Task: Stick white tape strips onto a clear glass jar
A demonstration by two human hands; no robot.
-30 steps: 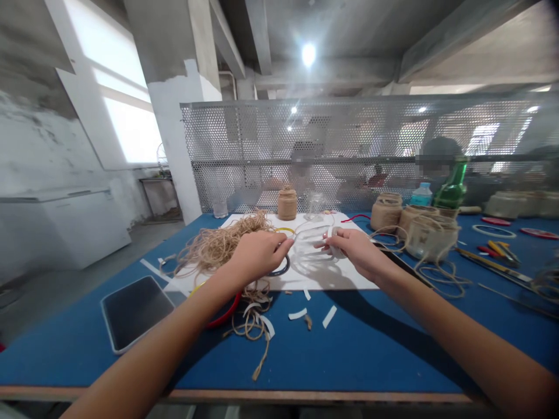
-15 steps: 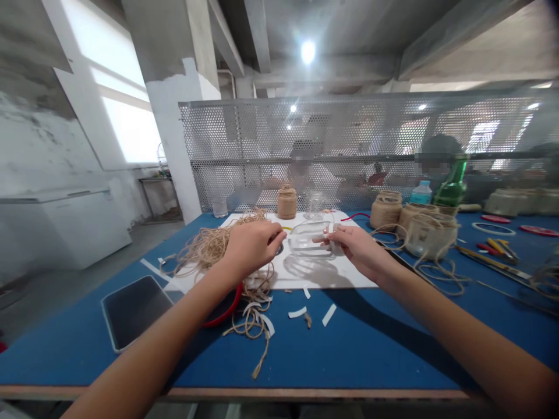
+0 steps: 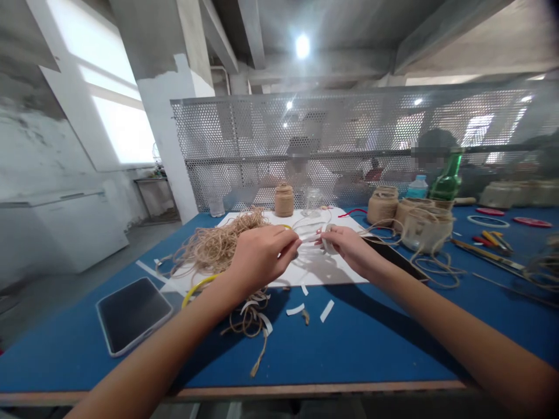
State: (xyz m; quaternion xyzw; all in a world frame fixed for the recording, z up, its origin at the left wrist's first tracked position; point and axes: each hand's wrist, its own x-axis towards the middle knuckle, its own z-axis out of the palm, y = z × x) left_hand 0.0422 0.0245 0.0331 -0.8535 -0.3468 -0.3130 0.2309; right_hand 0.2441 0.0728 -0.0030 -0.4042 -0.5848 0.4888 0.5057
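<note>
Your left hand [image 3: 262, 259] and right hand [image 3: 349, 250] meet over a white paper sheet [image 3: 332, 270] on the blue surface [image 3: 371, 349]. Between them is a clear glass jar [image 3: 308, 244], hard to see in the glare, so its outline is a best guess. It seems to lie on its side, long axis running roughly left-right across you. A white strip [image 3: 312, 235] runs from your left fingers [image 3: 292, 240] to a white roll [image 3: 329, 245] in your right fingers [image 3: 324, 237]; both sets are together, clamped on strip and roll. Beyond, a second glass jar [image 3: 313, 201] stands upright on the sheet, apparently empty. Right of the sheet, three twine-wrapped jars [image 3: 383, 206] stand near a green glass bottle [image 3: 445, 180]. Loose jute twine [image 3: 218, 247] lies heaped beside your left hand.
</note>
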